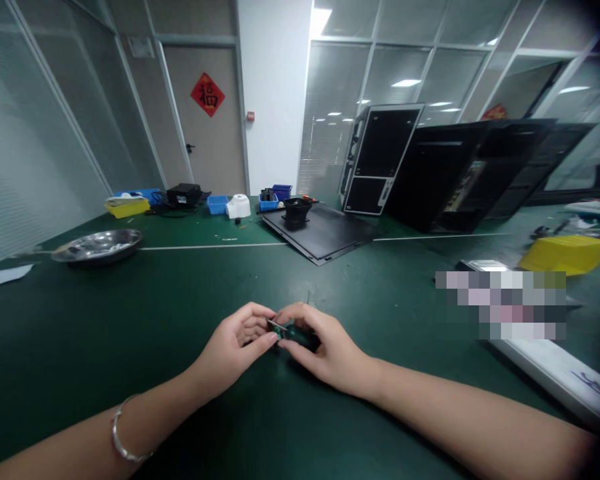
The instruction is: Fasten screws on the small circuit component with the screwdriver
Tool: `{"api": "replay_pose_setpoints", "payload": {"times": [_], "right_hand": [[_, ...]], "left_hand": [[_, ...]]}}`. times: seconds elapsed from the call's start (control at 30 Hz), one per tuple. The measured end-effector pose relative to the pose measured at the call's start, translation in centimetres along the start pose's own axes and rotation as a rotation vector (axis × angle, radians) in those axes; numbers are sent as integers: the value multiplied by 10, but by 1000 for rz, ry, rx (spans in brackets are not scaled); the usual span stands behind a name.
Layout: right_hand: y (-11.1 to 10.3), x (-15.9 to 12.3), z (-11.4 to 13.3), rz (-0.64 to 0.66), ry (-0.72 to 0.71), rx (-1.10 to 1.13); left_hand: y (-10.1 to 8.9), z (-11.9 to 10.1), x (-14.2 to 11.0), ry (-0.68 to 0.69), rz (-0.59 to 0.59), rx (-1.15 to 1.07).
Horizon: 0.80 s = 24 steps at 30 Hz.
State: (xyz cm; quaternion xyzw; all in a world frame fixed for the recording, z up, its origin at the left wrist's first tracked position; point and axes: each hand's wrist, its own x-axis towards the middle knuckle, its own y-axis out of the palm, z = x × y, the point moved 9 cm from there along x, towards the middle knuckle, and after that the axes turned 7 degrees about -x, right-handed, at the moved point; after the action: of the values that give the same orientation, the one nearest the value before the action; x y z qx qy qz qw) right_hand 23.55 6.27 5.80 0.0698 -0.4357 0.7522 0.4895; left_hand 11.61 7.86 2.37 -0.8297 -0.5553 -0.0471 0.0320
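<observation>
left hand [237, 343] reaching in from lower left, palm turned inward, grip closed by thumb and fingertips on small green part [277, 331], right hand [330, 343] opposite, fingers curled, grip clamped around dark cylindrical object [301, 337], both low over green desk [205, 287], nearly meeting

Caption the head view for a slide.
Left hand and right hand hold a small dark part above a green tabletop, metal bowl beyond.

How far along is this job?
Nothing looks plainly finished. In hand is a small green and dark piece, pinched between the left hand and right hand, fingers partly hiding it. Left, probably: finishing with that piece, since neither hand has released it yet.
</observation>
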Motion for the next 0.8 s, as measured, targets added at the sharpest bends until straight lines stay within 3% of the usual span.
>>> {"api": "replay_pose_setpoints", "payload": {"times": [0.2,0.8], "right_hand": [[2,0,6,46,-24,42],[-5,1,-2,-17,47,-53]], "left_hand": [[-1,-3,1,37,6,67],[-11,-7,3,30,-81,68]]}}
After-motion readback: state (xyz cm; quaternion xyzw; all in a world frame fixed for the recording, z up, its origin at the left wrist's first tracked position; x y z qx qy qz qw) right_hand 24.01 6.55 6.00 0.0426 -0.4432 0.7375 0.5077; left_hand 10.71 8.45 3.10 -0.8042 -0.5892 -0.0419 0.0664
